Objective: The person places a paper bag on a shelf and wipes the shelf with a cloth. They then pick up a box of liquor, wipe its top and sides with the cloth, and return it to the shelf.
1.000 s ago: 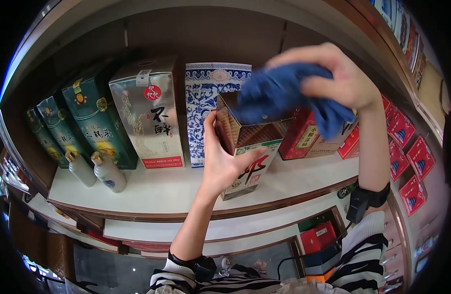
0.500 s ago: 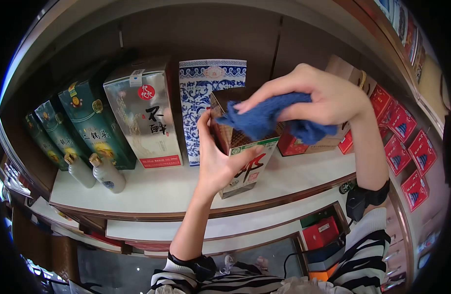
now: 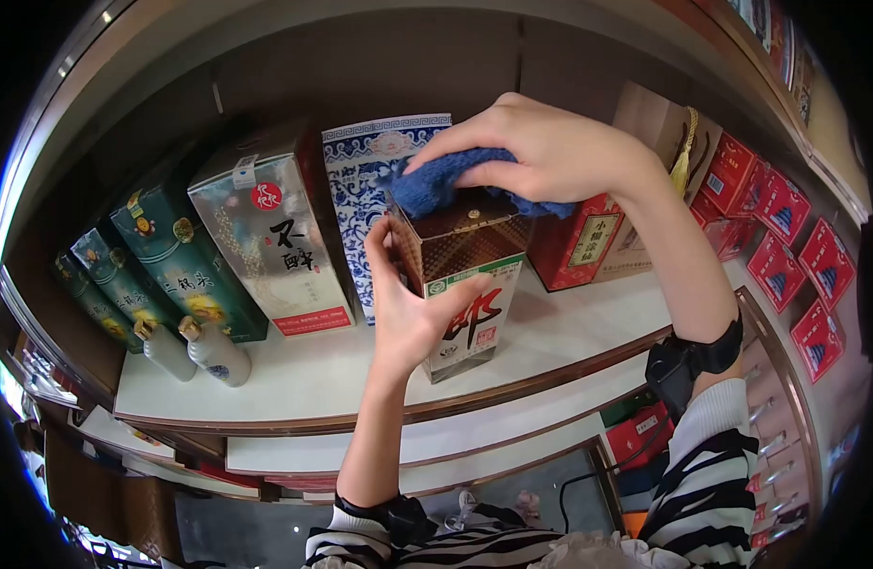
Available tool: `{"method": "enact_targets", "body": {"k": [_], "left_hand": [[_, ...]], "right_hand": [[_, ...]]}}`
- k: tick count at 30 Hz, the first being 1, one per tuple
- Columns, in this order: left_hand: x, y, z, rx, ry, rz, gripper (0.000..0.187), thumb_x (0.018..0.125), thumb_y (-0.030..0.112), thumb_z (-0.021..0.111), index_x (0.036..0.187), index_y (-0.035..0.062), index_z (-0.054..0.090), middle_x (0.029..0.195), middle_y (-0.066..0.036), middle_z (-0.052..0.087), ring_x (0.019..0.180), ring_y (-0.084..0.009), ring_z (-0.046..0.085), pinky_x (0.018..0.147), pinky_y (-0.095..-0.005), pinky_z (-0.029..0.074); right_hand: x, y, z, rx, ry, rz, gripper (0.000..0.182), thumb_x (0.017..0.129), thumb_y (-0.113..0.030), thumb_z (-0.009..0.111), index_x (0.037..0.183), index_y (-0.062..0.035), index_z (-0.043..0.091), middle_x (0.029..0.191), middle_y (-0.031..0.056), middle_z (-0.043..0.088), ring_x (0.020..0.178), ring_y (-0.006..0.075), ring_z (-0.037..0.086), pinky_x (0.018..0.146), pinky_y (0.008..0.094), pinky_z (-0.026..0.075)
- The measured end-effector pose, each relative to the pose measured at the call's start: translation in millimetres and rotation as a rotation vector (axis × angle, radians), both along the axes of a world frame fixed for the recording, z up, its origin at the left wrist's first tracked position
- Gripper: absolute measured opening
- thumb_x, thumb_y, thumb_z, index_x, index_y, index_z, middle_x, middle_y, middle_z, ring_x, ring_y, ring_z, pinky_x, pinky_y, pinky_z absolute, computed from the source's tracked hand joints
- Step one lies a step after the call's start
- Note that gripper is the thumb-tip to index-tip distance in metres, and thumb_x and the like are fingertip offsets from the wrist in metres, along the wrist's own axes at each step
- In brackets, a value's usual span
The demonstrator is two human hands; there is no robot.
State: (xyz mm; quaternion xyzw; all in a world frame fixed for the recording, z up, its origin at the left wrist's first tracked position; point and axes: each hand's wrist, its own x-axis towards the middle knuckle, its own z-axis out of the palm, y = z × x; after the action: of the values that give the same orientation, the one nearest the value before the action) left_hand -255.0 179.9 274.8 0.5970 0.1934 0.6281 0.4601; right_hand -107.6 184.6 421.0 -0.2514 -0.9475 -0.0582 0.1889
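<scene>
The left hand (image 3: 408,318) grasps one angular box (image 3: 472,244), thumb on its front; the brown upper part has a checkered, woven-looking pattern. The right hand (image 3: 574,156), above it, grasps one soft, fuzzy blue cloth (image 3: 429,192) at the box's top. To the left of the left hand, the smooth white shelf (image 3: 309,379) carries three tall green boxes (image 3: 182,261), one shiny silver box (image 3: 256,223) and two rounded pale bottles (image 3: 218,357).

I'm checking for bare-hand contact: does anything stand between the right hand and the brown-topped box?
Yes: the blue cloth, bunched under the right hand, lies between it and the box's top. Nothing visible stands between the left hand and the brown-topped box.
</scene>
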Motion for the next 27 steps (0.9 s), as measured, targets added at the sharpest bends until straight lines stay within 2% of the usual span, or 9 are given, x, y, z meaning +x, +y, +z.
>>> {"method": "enact_targets", "body": {"k": [6,11,12,14,17,19,21,25,27], "left_hand": [[0,2,-1,-0.009,0.008,-0.007,0.090,0.061,0.008,0.077,0.125,-0.0037,0.014,0.112,-0.017,0.038,0.102,-0.0224,0.048,0.089,-0.0315,0.041],[-4,-1,0,-0.028,0.026,0.005,0.090,0.062,0.009,0.077,0.125,-0.0028,0.014,0.112,-0.017,0.038,0.103,-0.0226,0.048,0.089,-0.0319,0.041],[-5,-2,0,-0.059,0.008,-0.020,0.090,0.062,0.009,0.077,0.125,-0.0024,0.014,0.112,-0.017,0.038,0.103,-0.0225,0.048,0.089,-0.0320,0.041],[-4,-2,0,-0.046,0.003,-0.023,0.090,0.062,0.009,0.076,0.126,-0.0019,0.013,0.113,-0.017,0.038,0.103,-0.0223,0.048,0.089,-0.0321,0.041],[3,-6,0,-0.012,0.013,0.028,0.090,0.062,0.009,0.077,0.126,-0.0015,0.014,0.112,-0.017,0.037,0.104,-0.0217,0.046,0.089,-0.0312,0.041],[11,-9,-2,-0.005,-0.030,0.158,0.090,0.062,0.010,0.077,0.125,-0.0022,0.015,0.113,-0.016,0.037,0.104,-0.0205,0.044,0.089,-0.0300,0.039],[17,-18,-3,0.016,-0.017,0.243,0.090,0.061,0.011,0.078,0.125,-0.0031,0.015,0.114,-0.016,0.036,0.104,-0.0201,0.043,0.090,-0.0296,0.037],[23,-23,-8,0.062,-0.002,0.426,0.092,0.063,0.017,0.077,0.127,-0.0056,0.015,0.118,-0.017,0.034,0.104,-0.0206,0.040,0.092,-0.0312,0.032],[12,-24,-9,0.052,0.050,0.431,0.088,0.065,0.019,0.075,0.127,-0.0045,0.016,0.118,-0.016,0.035,0.103,-0.0205,0.040,0.092,-0.0312,0.032]], "right_hand": [[34,-5,-3,0.053,-0.023,-0.210,0.035,0.073,0.000,0.054,0.107,-0.0043,0.059,0.098,0.0156,0.062,0.088,0.0319,0.060,0.079,0.0334,0.047],[74,-23,-11,-0.059,-0.166,-0.506,0.030,0.080,-0.013,0.054,0.109,-0.0092,0.058,0.098,0.0123,0.061,0.089,0.0265,0.054,0.080,0.0351,0.043],[86,-23,-21,-0.076,-0.158,-0.491,0.029,0.080,-0.011,0.054,0.109,-0.0062,0.057,0.095,0.0121,0.062,0.080,0.0252,0.056,0.075,0.0322,0.045],[104,-32,-49,-0.258,0.221,-0.427,0.029,0.081,-0.008,0.053,0.110,-0.0025,0.056,0.090,0.0093,0.062,0.074,0.0180,0.056,0.070,0.0264,0.045],[103,-65,-104,-0.242,0.927,-0.425,0.032,0.084,-0.009,0.053,0.114,0.0031,0.051,0.092,0.0042,0.060,0.078,0.0075,0.052,0.068,0.0217,0.045],[76,-79,-141,-0.186,1.414,-0.368,0.036,0.085,-0.012,0.055,0.116,0.0045,0.049,0.097,0.0049,0.060,0.080,0.0085,0.055,0.067,0.0201,0.045],[53,-93,-164,-0.349,1.796,-0.257,0.036,0.086,-0.014,0.056,0.116,0.0032,0.049,0.098,0.0069,0.060,0.079,0.0097,0.057,0.066,0.0221,0.047],[31,-100,-187,-0.655,1.984,-0.066,0.034,0.086,-0.019,0.056,0.111,0.0030,0.050,0.092,0.0071,0.060,0.076,0.0133,0.059,0.065,0.0245,0.048],[28,-99,-192,-1.009,2.065,0.197,0.033,0.088,-0.021,0.050,0.112,0.0021,0.051,0.099,0.0121,0.062,0.082,0.0198,0.063,0.072,0.0301,0.051]]}}
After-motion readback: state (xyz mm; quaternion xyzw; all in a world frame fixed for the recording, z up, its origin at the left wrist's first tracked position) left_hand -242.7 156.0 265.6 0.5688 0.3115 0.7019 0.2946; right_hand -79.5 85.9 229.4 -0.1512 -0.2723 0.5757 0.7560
